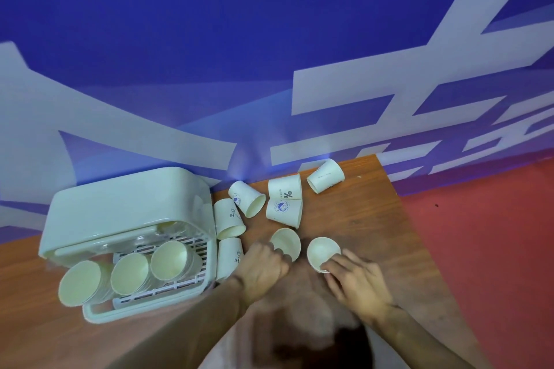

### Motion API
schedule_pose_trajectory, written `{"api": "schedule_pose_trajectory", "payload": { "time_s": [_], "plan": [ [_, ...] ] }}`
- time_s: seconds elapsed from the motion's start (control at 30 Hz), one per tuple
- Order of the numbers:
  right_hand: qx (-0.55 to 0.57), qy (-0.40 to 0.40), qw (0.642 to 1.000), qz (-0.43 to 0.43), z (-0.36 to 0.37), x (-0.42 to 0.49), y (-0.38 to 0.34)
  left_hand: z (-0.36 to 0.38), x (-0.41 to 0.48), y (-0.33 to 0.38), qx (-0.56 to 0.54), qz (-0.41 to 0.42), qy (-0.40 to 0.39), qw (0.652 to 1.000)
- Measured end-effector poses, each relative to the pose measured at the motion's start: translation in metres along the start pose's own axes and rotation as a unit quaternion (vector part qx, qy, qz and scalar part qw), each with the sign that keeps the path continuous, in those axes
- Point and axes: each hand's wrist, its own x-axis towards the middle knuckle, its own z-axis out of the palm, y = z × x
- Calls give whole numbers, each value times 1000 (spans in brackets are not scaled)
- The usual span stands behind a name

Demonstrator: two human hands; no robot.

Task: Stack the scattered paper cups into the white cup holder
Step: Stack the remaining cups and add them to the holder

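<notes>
- At the left of the frame the white cup holder (126,207) sat on the wooden table (368,219), its domed lid tipped back and its slatted tray open toward the lower left.
- Three stacks of cups (132,274) lay on their sides in that tray, mouths facing the camera; the leftmost stack stuck out past the tray's front rim.
- Just right of the holder, two cups (228,219) lay against its side wall, one above the other, the lower one partly hidden by the left forearm.
- In the upper middle a loose cluster lay on its side near the blue wall (209,39): a cup with a round logo (246,198), two printed cups (284,204) touching each other, and a further cup (325,179) a little apart at the right.
- The left hand (263,266), at lower centre, had its fingers curled around the near rim of an open-mouthed cup (286,243), gripping it.
- The right hand (356,278), beside it, pinched the near rim of another open-mouthed cup (323,252) between thumb and fingertips, the other fingers loosely spread.
- The two held cups were close together but apart.
- Red floor (494,249) filled the right edge beyond the table.
</notes>
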Motion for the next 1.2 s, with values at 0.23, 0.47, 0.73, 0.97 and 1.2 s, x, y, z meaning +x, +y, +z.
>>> {"api": "schedule_pose_trajectory", "payload": {
  "time_s": [0.23,0.47,0.73,0.97,1.2],
  "plan": [
    [1,2,1000,10,-15,-1,-19,4,-10,6,-71,-103,21,992],
    [5,40,999,30,-48,15,-65,-24,-72,3,-126,-162,85,975],
    [34,84,996,-1,-74,46,-149,-32,-175,-23,-98,-256,80,958],
    [72,111,989,-66,-65,77,-229,-18,-252,-63,-73,-292,99,948],
    [75,101,988,-88,-50,96,-276,-1,-296,-90,-67,-291,119,947]
  ]
}}
